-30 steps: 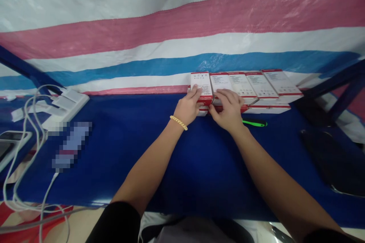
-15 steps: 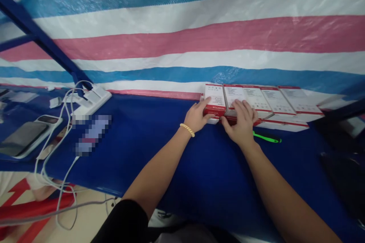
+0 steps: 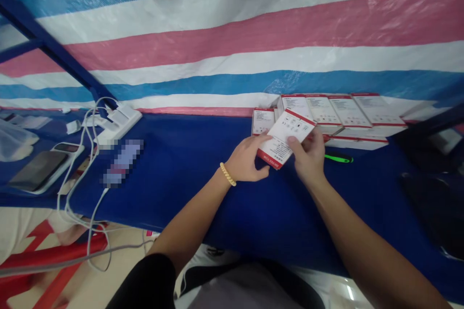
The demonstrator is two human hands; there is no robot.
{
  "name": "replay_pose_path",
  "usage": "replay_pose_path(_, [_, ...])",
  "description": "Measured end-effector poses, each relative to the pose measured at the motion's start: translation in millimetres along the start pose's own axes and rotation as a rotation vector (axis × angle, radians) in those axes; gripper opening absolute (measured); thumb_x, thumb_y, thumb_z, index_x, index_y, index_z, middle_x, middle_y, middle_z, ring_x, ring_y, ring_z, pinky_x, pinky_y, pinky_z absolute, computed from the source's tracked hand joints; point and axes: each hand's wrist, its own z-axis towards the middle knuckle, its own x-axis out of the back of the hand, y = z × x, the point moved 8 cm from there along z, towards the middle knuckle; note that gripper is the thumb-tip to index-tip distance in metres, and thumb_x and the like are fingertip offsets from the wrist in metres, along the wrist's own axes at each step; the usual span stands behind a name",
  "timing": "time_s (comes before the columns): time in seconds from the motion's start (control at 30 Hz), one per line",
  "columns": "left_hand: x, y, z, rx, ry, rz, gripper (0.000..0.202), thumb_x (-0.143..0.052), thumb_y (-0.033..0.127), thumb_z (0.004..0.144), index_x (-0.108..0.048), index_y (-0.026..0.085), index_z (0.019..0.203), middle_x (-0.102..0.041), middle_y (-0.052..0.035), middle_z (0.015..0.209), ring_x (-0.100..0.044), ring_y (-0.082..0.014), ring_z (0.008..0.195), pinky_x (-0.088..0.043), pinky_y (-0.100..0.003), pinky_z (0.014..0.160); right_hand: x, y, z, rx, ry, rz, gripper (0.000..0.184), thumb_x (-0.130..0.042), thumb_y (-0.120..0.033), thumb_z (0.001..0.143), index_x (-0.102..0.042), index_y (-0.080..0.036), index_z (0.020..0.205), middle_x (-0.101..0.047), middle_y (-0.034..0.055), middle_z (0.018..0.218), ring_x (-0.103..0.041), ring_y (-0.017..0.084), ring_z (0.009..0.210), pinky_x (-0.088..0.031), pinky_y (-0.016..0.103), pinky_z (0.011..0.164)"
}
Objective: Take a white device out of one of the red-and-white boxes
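Both hands pinch one white-and-red box (image 3: pixel 285 137), tilted above the blue table (image 3: pixel 188 174): left hand (image 3: pixel 246 161) at its seven o'clock corner, right hand (image 3: pixel 310 157) at four o'clock. A loosened pinch could drop it onto the stacked boxes (image 3: pixel 344 116) at one o'clock, knocking them askew.

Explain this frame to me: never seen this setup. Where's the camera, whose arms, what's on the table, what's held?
There is no machine here. One camera worn on a person's head looks forward and down at their two bare hands. Together the left hand and right hand hold a white cardboard box with a red edge above a blue-covered table. More matching boxes sit in a row at the back, beside a green-handled tool. Far left lie a white power strip, its white cables and a phone.
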Motion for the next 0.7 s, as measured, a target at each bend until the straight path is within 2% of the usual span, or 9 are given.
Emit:
replay_pose_path(0.1, [-2.6, -1.8, 0.8, 0.185, 0.004, 0.147, 0.096, -0.075, 0.042, 0.064, -0.028, 0.013, 0.143, -0.051, -0.0204, 0.137, -0.054, -0.0349, 0.122, -0.046, -0.051, 0.101, -13.1, 8.0, -11.3, -0.055, -0.052, 0.05, 0.062, -0.081, -0.044, 0.064, -0.039, -0.027, 0.107, -0.069, 0.0049, 0.101, -0.069, 0.021, 0.087, -0.059, 0.039, 0.071])
replay_pose_path(0.17, [0.2, -5.6, -2.8, 0.302, 0.067, 0.249, 0.096, -0.074, 0.043, 0.067, -0.026, 0.011, 0.144, -0.053, -0.0216, 0.133, -0.055, -0.0358, 0.119, -0.046, -0.051, 0.098, -26.3, 9.5, -18.2, -0.084, -0.162, 0.074, 0.062, -0.083, -0.043, 0.061, -0.04, -0.027, 0.104, -0.069, 0.004, 0.099, -0.069, 0.021, 0.086, -0.059, 0.039, 0.073])
replay_pose_path(0.23, [3.3, -6.6, -7.8, 0.349, 0.127, 0.293, 0.092, -0.071, 0.039, 0.069, -0.026, 0.011, 0.144, -0.055, -0.0208, 0.128, -0.056, -0.0345, 0.115, -0.047, -0.048, 0.095, -34.2, 7.7, -22.3, -0.096, -0.248, 0.075, 0.057, -0.081, -0.045, 0.063, -0.044, -0.026, 0.102, -0.069, 0.0038, 0.097, -0.069, 0.02, 0.085, -0.059, 0.039, 0.075])
replay_pose_path(0.33, [6.9, 0.4, -11.3, 0.264, 0.165, 0.296, 0.084, -0.068, 0.031, 0.069, -0.031, 0.013, 0.142, -0.055, -0.018, 0.129, -0.055, -0.0317, 0.115, -0.046, -0.045, 0.096, -29.1, -2.1, -19.6, -0.036, -0.242, 0.058, 0.05, -0.078, -0.05, 0.067, -0.051, -0.026, 0.102, -0.069, 0.0037, 0.097, -0.068, 0.02, 0.087, -0.058, 0.039, 0.08])
replay_pose_path(0.43, [8.8, 8.0, -11.5, 0.17, 0.139, 0.338, 0.076, -0.064, 0.018, 0.066, -0.039, 0.017, 0.138, -0.055, -0.0149, 0.129, -0.052, -0.031, 0.119, -0.041, -0.046, 0.1, -21.1, -8.5, -14.1, 0.008, -0.217, 0.039, 0.048, -0.077, -0.05, 0.069, -0.058, -0.026, 0.106, -0.07, 0.0042, 0.101, -0.068, 0.021, 0.092, -0.056, 0.041, 0.085])
replay_pose_path(0.57, [11.2, 8.5, -11.0, 0.185, 0.107, 0.423, 0.075, -0.061, 0.013, 0.063, -0.043, 0.017, 0.135, -0.056, -0.0151, 0.128, -0.049, -0.0333, 0.124, -0.035, -0.048, 0.101, -21.0, -3.2, -11.1, -0.043, -0.242, 0.067, 0.045, -0.079, -0.048, 0.067, -0.064, -0.026, 0.104, -0.073, 0.0036, 0.099, -0.069, 0.021, 0.092, -0.057, 0.044, 0.086])
replay_pose_path(0.7, [12.7, 10.3, -9.3, 0.172, 0.109, 0.42, 0.074, -0.06, 0.013, 0.061, -0.044, 0.014, 0.133, -0.057, -0.0157, 0.127, -0.052, -0.0324, 0.121, -0.037, -0.045, 0.098, -23.4, 4.7, -11.2, -0.097, -0.229, 0.087, 0.047, -0.08, -0.05, 0.064, -0.069, -0.026, 0.103, -0.075, 0.0029, 0.096, -0.07, 0.021, 0.089, -0.058, 0.046, 0.087])
